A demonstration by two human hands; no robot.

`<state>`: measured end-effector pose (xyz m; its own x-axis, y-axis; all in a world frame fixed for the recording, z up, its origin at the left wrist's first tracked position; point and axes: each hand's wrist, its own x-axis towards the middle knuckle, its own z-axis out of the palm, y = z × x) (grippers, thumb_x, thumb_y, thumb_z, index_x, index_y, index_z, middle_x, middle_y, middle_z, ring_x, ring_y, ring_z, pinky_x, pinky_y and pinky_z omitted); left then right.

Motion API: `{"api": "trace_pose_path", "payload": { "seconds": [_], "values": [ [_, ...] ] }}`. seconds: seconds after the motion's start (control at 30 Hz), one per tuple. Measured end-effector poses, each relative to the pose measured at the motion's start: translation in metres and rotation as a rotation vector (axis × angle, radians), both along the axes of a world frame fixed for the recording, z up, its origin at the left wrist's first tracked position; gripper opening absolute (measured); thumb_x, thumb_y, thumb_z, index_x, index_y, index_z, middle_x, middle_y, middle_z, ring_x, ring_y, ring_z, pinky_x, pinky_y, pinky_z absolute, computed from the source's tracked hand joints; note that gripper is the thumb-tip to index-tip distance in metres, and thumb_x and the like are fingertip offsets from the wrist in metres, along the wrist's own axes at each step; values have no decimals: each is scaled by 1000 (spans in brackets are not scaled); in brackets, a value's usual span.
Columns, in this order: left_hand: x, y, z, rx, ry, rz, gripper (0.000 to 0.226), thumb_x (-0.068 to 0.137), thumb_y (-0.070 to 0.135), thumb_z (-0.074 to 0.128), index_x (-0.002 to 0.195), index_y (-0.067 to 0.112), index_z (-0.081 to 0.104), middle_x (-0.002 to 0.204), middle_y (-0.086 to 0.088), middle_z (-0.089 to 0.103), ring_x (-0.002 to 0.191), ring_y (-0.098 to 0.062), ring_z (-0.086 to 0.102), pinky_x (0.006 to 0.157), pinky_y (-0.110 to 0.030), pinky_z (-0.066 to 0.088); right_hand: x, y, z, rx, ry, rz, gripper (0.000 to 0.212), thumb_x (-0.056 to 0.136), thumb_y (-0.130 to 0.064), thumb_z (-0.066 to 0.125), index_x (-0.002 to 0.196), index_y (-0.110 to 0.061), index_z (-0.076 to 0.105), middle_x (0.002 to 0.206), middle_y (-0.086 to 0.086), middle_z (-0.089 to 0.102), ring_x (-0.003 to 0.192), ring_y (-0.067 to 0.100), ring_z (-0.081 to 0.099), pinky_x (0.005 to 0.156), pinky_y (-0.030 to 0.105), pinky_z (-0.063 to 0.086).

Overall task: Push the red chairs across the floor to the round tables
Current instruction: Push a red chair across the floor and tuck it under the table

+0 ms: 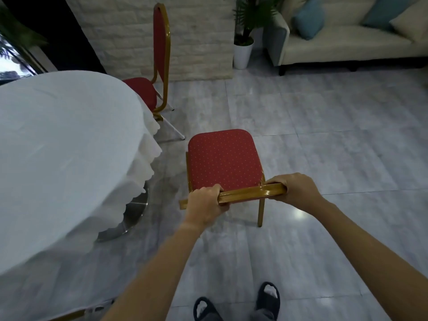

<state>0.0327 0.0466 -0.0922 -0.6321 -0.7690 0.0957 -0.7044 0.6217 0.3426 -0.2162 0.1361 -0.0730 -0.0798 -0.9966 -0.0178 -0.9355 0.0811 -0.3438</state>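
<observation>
A red chair (223, 159) with a gold frame stands on the grey tiled floor right in front of me, its dotted seat facing away. My left hand (205, 205) grips the left part of its gold backrest top. My right hand (293, 188) grips the right end of the same bar. The round table (58, 147), draped in a white cloth, fills the left side, a short gap from the chair. A second red chair (159, 54) stands at the table's far side, its seat partly under the cloth.
The table's metal base (133, 214) shows under the cloth. A brick-faced pillar (199, 42) stands behind the second chair. A potted plant (243, 49) and a cream sofa (347, 47) with blue cushions lie at the back right. My slippered feet (236, 302) are below.
</observation>
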Motion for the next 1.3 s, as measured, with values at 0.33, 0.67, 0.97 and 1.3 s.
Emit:
{"api": "trace_pose_path", "payload": {
  "seconds": [0.33, 0.67, 0.97, 1.3],
  "values": [
    [-16, 34, 8, -1, -52, 108, 32, 78, 44, 68, 96, 18, 65, 82, 2, 72, 74, -18, 67, 67, -34, 54, -21, 11, 6, 87, 67, 94, 23, 74, -39, 74, 95, -31, 70, 76, -3, 73, 70, 17, 66, 62, 28, 53],
    [-85, 98, 4, -57, -32, 262, 34, 74, 46, 72, 92, 17, 66, 76, -1, 72, 68, -20, 67, 60, -33, 52, -95, 39, 10, 117, 53, 206, 27, 75, -42, 73, 99, -31, 68, 81, -3, 73, 73, 17, 65, 64, 27, 52],
    [-168, 145, -2, -197, 61, 315, 35, 68, 40, 81, 80, 11, 64, 64, -2, 69, 51, -20, 64, 44, -27, 46, -179, 53, 8, 141, 23, 226, 28, 72, -44, 75, 98, -36, 67, 85, -9, 73, 79, 14, 66, 70, 34, 57],
    [-229, 153, -1, -245, 32, 366, 40, 59, 39, 87, 68, 8, 62, 51, -4, 63, 39, -20, 58, 39, -19, 37, -240, 41, 7, 147, 2, 309, 26, 73, -39, 76, 97, -31, 69, 86, -4, 73, 81, 18, 66, 73, 39, 57]
  ]
}}
